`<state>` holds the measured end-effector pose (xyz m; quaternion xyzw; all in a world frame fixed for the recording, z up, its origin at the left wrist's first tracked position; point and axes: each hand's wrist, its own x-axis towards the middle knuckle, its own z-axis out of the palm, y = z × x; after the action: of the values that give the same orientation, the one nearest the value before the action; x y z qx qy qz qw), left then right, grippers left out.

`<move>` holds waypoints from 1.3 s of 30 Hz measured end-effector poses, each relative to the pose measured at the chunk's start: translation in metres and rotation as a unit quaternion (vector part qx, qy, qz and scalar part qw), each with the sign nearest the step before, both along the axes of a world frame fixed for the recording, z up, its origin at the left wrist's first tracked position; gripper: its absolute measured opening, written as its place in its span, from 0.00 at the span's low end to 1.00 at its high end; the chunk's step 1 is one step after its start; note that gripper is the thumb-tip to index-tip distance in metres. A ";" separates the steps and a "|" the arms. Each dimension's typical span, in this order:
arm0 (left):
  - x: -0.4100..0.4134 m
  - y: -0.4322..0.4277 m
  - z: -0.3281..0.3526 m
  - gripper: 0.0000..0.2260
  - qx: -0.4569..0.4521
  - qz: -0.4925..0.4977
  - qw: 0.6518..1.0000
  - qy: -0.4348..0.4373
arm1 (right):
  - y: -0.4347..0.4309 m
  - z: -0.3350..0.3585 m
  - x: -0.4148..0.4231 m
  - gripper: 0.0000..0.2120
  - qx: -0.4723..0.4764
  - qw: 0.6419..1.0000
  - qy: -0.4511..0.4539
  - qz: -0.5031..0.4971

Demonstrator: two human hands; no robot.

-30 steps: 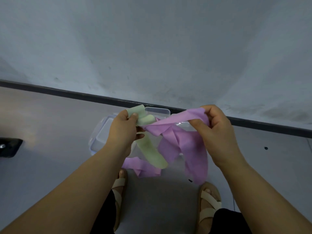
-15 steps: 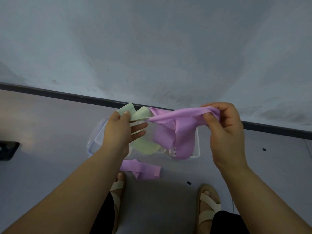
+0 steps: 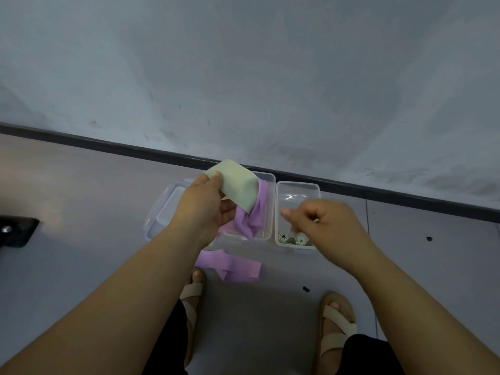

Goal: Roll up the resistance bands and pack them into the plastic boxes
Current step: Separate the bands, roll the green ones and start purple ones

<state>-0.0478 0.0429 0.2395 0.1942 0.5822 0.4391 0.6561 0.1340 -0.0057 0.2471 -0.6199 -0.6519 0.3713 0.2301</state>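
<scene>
My left hand [image 3: 203,209] pinches a pale green resistance band [image 3: 238,188] above the left clear plastic box [image 3: 267,209]. A purple band [image 3: 253,215] hangs from under the green one into that box. Another purple band [image 3: 230,266] lies crumpled on the floor in front of the box. My right hand [image 3: 324,220] hovers over the right plastic box [image 3: 297,190], blurred, fingers curled and apparently holding nothing. Rolled green bands [image 3: 293,238] lie at the near end of the right box.
A box lid [image 3: 165,209] lies left of the boxes. The wall and its dark baseboard [image 3: 108,146] run just behind them. A black object [image 3: 16,231] sits at the far left on the grey floor. My sandalled feet [image 3: 335,323] stand close below.
My right hand has let go of the purple band and moved down over the right box. The purple band has dropped into the left box. My left hand still holds the green band.
</scene>
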 end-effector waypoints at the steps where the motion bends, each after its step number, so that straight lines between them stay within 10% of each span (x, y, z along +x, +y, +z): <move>1: 0.001 0.000 0.001 0.09 -0.003 -0.006 1.000 -0.001 | 0.001 -0.001 -0.002 0.31 0.004 0.999 0.012 -0.046; 10: 0.012 -0.005 -0.004 0.09 0.022 -0.068 0.996 0.059 | 0.003 -0.003 -0.011 0.09 -0.134 0.971 0.165 -0.113; 19: -0.001 0.005 -0.007 0.09 -0.038 0.109 0.993 -0.008 | 0.017 -0.005 0.010 0.11 -0.251 0.696 0.541 -0.401; 29: -0.018 0.012 -0.006 0.14 -0.049 0.141 0.987 -0.061 | 0.020 -0.011 0.013 0.07 -0.153 0.840 0.351 -0.385; 33: -0.005 0.002 -0.004 0.11 -0.065 -0.005 0.995 0.080 | 0.017 -0.014 0.013 0.08 -0.101 0.980 0.016 -0.173; 36: 0.000 -0.004 -0.009 0.18 -0.023 -0.214 0.937 0.276 | 0.015 -0.007 0.009 0.09 -0.133 0.957 0.172 -0.191; 39: 0.004 -0.011 -0.010 0.28 -0.004 -0.318 0.875 0.365 | 0.017 0.001 0.011 0.08 -0.210 0.853 0.404 -0.255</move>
<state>-0.0441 0.0317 0.2297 0.5123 0.6889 0.1028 0.5023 0.1455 0.0113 0.2480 -0.5931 -0.2268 0.6453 0.4247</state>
